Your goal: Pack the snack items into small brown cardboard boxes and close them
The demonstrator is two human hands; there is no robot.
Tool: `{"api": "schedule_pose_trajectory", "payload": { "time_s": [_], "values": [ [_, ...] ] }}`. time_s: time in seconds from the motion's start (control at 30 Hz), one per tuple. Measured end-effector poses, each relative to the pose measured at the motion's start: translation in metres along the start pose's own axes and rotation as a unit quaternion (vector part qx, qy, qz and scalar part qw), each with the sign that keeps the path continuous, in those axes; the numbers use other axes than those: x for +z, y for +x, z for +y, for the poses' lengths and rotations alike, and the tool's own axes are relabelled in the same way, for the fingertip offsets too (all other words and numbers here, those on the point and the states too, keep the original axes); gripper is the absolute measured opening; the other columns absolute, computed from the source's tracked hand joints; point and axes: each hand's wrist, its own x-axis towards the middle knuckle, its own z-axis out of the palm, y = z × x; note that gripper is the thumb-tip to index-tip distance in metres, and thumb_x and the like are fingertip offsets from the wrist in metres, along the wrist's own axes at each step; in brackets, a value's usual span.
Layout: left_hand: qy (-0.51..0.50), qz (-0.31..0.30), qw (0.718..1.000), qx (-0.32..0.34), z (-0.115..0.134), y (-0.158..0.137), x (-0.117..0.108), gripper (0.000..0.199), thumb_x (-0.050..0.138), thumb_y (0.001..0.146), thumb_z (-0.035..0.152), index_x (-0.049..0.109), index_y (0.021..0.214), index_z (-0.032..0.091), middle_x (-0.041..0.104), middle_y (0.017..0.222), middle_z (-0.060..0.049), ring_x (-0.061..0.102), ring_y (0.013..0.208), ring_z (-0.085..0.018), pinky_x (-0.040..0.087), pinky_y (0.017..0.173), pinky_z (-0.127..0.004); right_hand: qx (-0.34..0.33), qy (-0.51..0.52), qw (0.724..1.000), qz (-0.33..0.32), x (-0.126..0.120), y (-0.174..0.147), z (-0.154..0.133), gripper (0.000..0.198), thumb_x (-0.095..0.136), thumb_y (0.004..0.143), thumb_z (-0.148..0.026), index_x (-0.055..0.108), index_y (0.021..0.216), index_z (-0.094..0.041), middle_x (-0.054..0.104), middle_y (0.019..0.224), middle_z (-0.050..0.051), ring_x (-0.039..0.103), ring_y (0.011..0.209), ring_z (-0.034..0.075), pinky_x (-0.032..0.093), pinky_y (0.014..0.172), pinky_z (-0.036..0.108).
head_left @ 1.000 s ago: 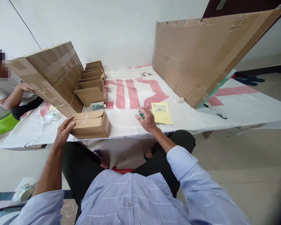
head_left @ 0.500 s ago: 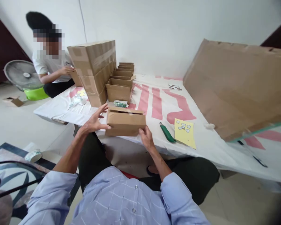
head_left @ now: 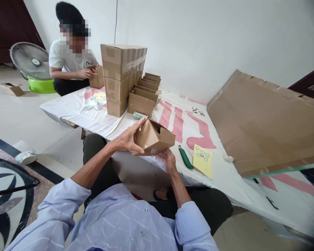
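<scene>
A small brown cardboard box (head_left: 153, 139) is tilted above the table's front edge, with a dark gap along its top. My left hand (head_left: 131, 137) grips its left end, thumb low on the side and fingers over the upper edge. At its lower right, my right hand (head_left: 169, 160) supports the box from underneath; some of its fingers are hidden. Just behind the box lies a small green-and-white pack (head_left: 140, 116). To the right are a green utility knife (head_left: 185, 157) and a yellow sheet (head_left: 202, 161) with small white pieces on it.
Taped cartons (head_left: 124, 64) stand stacked at the back left, beside a row of open boxes (head_left: 143, 99). A large cardboard sheet (head_left: 267, 129) leans at the right. Across the table (head_left: 240, 195), a co-worker (head_left: 70, 55) handles another box near a fan (head_left: 28, 61).
The box has turned and tilted, its left end now facing me. My left hand has closed onto that end, and my right hand has slid underneath. The view has shifted left.
</scene>
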Motion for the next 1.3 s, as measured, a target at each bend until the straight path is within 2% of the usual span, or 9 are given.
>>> {"api": "schedule_pose_trajectory", "payload": {
  "time_s": [0.13, 0.3, 0.47, 0.63, 0.8, 0.9, 1.03, 1.2, 1.3],
  "values": [
    [0.011, 0.02, 1.0, -0.011, 0.003, -0.004, 0.004, 0.147, 0.098, 0.065, 0.071, 0.016, 0.179, 0.026, 0.027, 0.182, -0.021, 0.025, 0.168, -0.049, 0.023, 0.138, -0.064, -0.003, -0.008, 1.0, 0.002, 0.0, 0.0, -0.001, 0.06, 0.08, 0.073, -0.077, 0.068, 0.099, -0.024, 0.079, 0.095, 0.006, 0.075, 0.091, 0.028, 0.064, 0.072, 0.04],
    [0.036, -0.003, 0.999, -0.014, 0.002, -0.023, -0.009, 0.127, 0.096, 0.076, 0.051, 0.025, 0.177, 0.026, 0.031, 0.181, -0.02, 0.03, 0.167, -0.045, 0.028, 0.137, -0.064, -0.048, -0.074, 0.996, 0.031, 0.004, -0.01, -0.005, 0.059, 0.075, 0.078, -0.075, 0.07, 0.104, -0.022, 0.079, 0.105, 0.008, 0.074, 0.098, 0.03, 0.063, 0.076, 0.042],
    [0.032, -0.024, 0.993, -0.115, -0.023, -0.048, -0.026, 0.115, 0.089, 0.081, 0.042, 0.024, 0.176, 0.032, 0.036, 0.179, -0.02, 0.041, 0.162, -0.045, 0.052, 0.118, -0.063, -0.17, -0.227, 0.957, 0.067, 0.01, -0.035, -0.007, 0.044, 0.061, 0.095, -0.063, 0.071, 0.105, -0.021, 0.077, 0.103, 0.009, 0.069, 0.098, 0.028, 0.06, 0.087, 0.044],
    [-0.005, -0.012, 0.987, -0.161, -0.044, -0.054, -0.024, 0.099, 0.085, 0.084, 0.051, 0.038, 0.17, 0.034, 0.044, 0.175, -0.018, 0.053, 0.154, -0.042, 0.061, 0.105, -0.052, -0.258, -0.286, 0.921, 0.054, 0.017, -0.048, -0.016, 0.042, 0.065, 0.097, -0.049, 0.067, 0.131, -0.023, 0.073, 0.125, 0.012, 0.069, 0.112, 0.028, 0.06, 0.092, 0.043],
    [-0.034, 0.044, 0.983, -0.176, -0.047, -0.037, -0.026, 0.063, 0.078, 0.086, 0.072, 0.076, 0.132, 0.028, 0.037, 0.18, -0.014, 0.042, 0.162, -0.042, 0.058, 0.111, -0.052, -0.343, -0.32, 0.881, 0.06, 0.024, -0.045, -0.039, 0.043, 0.065, 0.099, -0.042, 0.063, 0.139, -0.025, 0.069, 0.132, 0.014, 0.066, 0.117, 0.029, 0.061, 0.089, 0.042],
    [-0.039, 0.065, 0.983, -0.17, -0.044, -0.02, -0.026, 0.06, 0.069, 0.09, 0.079, 0.08, 0.104, 0.022, 0.044, 0.176, -0.017, 0.043, 0.161, -0.044, 0.054, 0.117, -0.056, -0.366, -0.331, 0.869, 0.042, 0.027, -0.041, -0.05, 0.038, 0.066, 0.099, -0.04, 0.065, 0.134, -0.023, 0.069, 0.13, 0.014, 0.066, 0.117, 0.03, 0.061, 0.086, 0.042],
    [-0.008, 0.059, 0.985, -0.162, -0.036, -0.008, -0.021, 0.059, 0.066, 0.092, 0.078, 0.076, 0.088, 0.02, 0.054, 0.167, -0.017, 0.049, 0.156, -0.043, 0.057, 0.112, -0.053, -0.374, -0.34, 0.862, 0.038, 0.012, -0.036, -0.057, 0.033, 0.06, 0.103, -0.042, 0.069, 0.129, -0.023, 0.071, 0.126, 0.014, 0.068, 0.112, 0.03, 0.062, 0.087, 0.045],
    [0.028, 0.069, 0.986, -0.148, -0.025, -0.019, -0.015, 0.049, 0.071, 0.093, 0.069, 0.076, 0.099, 0.02, 0.056, 0.166, -0.017, 0.058, 0.146, -0.04, 0.061, 0.104, -0.048, -0.37, -0.386, 0.841, 0.082, -0.026, -0.035, -0.071, 0.029, 0.058, 0.105, -0.045, 0.075, 0.112, -0.023, 0.074, 0.116, 0.015, 0.069, 0.113, 0.033, 0.062, 0.085, 0.048],
    [0.038, 0.082, 0.987, -0.136, -0.022, -0.025, -0.013, 0.045, 0.072, 0.093, 0.065, 0.074, 0.098, 0.02, 0.058, 0.164, -0.018, 0.059, 0.146, -0.04, 0.061, 0.104, -0.049, -0.386, -0.398, 0.829, 0.066, -0.025, -0.039, -0.09, 0.025, 0.061, 0.105, -0.043, 0.076, 0.114, -0.025, 0.074, 0.118, 0.014, 0.069, 0.114, 0.033, 0.062, 0.089, 0.049]
  ]
}}
